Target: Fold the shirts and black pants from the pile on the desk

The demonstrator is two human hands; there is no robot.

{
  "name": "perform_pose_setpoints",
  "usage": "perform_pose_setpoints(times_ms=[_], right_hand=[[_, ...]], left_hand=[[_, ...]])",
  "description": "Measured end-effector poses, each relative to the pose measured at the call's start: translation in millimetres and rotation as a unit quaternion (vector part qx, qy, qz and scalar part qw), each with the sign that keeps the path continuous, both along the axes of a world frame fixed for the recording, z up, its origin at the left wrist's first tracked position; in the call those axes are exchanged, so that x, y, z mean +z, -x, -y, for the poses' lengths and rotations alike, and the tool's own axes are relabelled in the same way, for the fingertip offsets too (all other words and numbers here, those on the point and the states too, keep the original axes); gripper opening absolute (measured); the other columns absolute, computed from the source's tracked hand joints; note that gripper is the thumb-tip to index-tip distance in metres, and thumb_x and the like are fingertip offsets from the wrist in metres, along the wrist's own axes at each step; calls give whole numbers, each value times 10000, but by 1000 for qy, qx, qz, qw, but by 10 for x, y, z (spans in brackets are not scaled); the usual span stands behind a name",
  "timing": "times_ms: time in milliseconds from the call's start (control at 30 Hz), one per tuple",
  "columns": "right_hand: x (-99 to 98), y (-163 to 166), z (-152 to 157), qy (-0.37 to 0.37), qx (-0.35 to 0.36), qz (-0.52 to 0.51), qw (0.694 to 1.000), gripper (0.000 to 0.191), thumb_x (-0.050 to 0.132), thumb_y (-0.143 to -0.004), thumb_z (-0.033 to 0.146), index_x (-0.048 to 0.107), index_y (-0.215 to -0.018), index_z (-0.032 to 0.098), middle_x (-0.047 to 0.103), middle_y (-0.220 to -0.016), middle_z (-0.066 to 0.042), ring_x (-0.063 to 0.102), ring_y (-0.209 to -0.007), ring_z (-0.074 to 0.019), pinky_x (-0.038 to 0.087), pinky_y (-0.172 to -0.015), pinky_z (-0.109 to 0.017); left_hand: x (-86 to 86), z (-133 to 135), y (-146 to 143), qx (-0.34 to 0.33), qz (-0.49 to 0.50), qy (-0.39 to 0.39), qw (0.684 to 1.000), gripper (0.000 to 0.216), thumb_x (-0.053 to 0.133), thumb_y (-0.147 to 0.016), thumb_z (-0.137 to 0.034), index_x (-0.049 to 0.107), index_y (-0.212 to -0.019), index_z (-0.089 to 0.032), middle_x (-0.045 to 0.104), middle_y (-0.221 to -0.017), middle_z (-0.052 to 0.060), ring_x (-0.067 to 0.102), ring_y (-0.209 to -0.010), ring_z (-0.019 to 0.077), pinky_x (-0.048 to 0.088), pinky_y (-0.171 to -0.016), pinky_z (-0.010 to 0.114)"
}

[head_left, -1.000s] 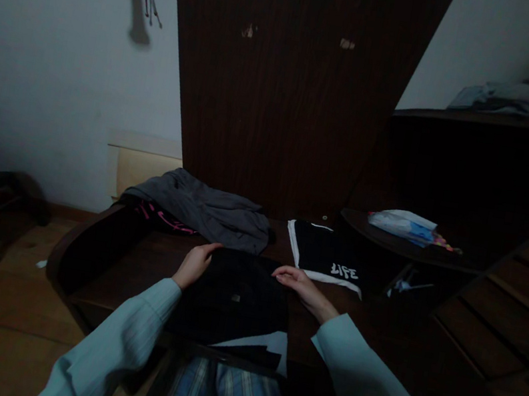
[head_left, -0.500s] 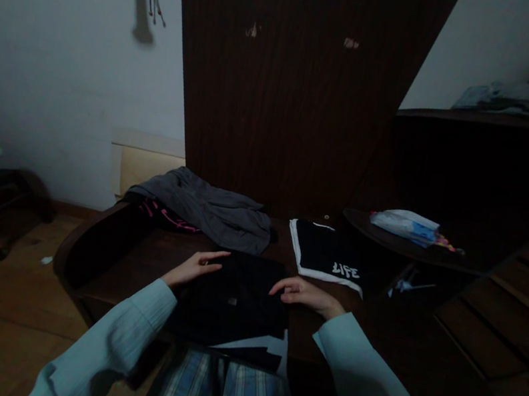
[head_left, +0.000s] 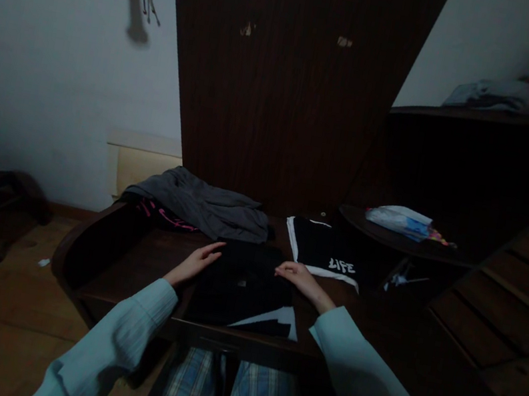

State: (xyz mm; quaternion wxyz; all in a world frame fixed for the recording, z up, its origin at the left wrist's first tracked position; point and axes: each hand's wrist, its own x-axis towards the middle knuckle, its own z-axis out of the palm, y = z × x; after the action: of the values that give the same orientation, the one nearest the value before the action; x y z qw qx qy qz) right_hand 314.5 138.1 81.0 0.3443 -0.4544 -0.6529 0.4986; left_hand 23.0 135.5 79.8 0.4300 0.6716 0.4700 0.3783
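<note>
A folded black garment [head_left: 243,282] lies on the dark wooden table [head_left: 133,257] right in front of me, with a pale panel showing at its near edge. My left hand [head_left: 197,262] rests flat on its left side, fingers stretched out. On the garment's right upper edge sits my right hand [head_left: 296,276], fingers together and lying on the cloth. Neither hand grips anything.
A crumpled grey garment [head_left: 202,209] over a dark one with pink marks lies at the back left. A folded black and white shirt with lettering [head_left: 326,255] lies at the back right. A plastic bag [head_left: 398,220] sits on a low shelf to the right.
The black garment now lies a little farther onto the table. Both hands shifted slightly along its sides and stay on it.
</note>
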Motion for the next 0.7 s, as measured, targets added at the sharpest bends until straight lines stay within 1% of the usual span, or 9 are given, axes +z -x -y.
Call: perform_pose_setpoints(times_ms=[67,133,200,267,300,367,500,600,700], right_hand=[[-3,-5,-14,-34,-56,-13,998,252,607,-608,421,605,-662,174,604,-693,-6,539,-697,-155,395,-683,-284],[-14,-36,35,-51,-105,-47,992,243,583,-616,397,594,-742,189,609,-751,-10,550,-752,-163,405,-704,-289],[-51,-93,164,-48,-154,-75,984,258,561,-617,382,565,-796,196,604,-754,-11,558,-723,-157,419,-668,-285],[-111,-164,372,-47,-196,-64,977,263,560,-610,378,547,-798,194,588,-699,-3,545,-639,-142,418,-602,-269],[-142,-198,498,-54,-210,-41,975,255,571,-605,378,548,-775,190,573,-662,5,528,-600,-132,409,-572,-258],[-190,-247,761,-69,-205,24,976,228,595,-604,389,557,-679,178,525,-569,21,481,-538,-113,381,-528,-238],[-202,-221,1134,-49,-150,76,985,249,602,-623,414,558,-603,170,476,-499,32,416,-477,-91,325,-455,-214],[-197,-125,1188,-51,-177,68,980,249,636,-581,407,545,-610,177,476,-509,37,405,-470,-85,311,-445,-210],[-220,-41,1137,-24,-186,25,982,302,631,-567,459,517,-597,181,473,-508,35,413,-476,-90,312,-449,-215]], left_hand=[[-13,3,12,43,12,-16,999,533,468,-764,-412,440,-1229,-156,496,-1254,87,465,-1127,211,373,-930,318],[-37,65,55,67,19,-11,998,557,429,-778,-403,380,-1264,-135,539,-1198,110,502,-1083,204,386,-914,323],[-68,209,120,67,18,-8,998,573,395,-789,-396,311,-1291,-134,609,-1077,103,557,-991,189,412,-879,330],[-97,426,188,79,-9,-37,996,539,405,-784,-386,326,-1269,-166,615,-1053,76,555,-986,174,403,-887,323],[-107,552,216,103,-30,-54,993,516,419,-776,-387,354,-1243,-178,607,-1059,69,552,-986,175,402,-886,324],[-114,805,245,147,-76,-75,983,468,444,-758,-405,418,-1166,-177,619,-987,55,568,-932,176,414,-862,323],[-98,1151,194,127,-120,-64,983,478,487,-736,-423,420,-1148,-191,608,-780,-1,593,-728,149,463,-724,284],[-114,1215,119,134,-112,-72,982,491,509,-719,-407,423,-1152,-191,587,-752,-11,584,-674,137,468,-660,264],[-152,1205,59,160,-99,-81,979,475,516,-710,-396,450,-1130,-185,586,-780,1,586,-690,142,473,-659,268]])
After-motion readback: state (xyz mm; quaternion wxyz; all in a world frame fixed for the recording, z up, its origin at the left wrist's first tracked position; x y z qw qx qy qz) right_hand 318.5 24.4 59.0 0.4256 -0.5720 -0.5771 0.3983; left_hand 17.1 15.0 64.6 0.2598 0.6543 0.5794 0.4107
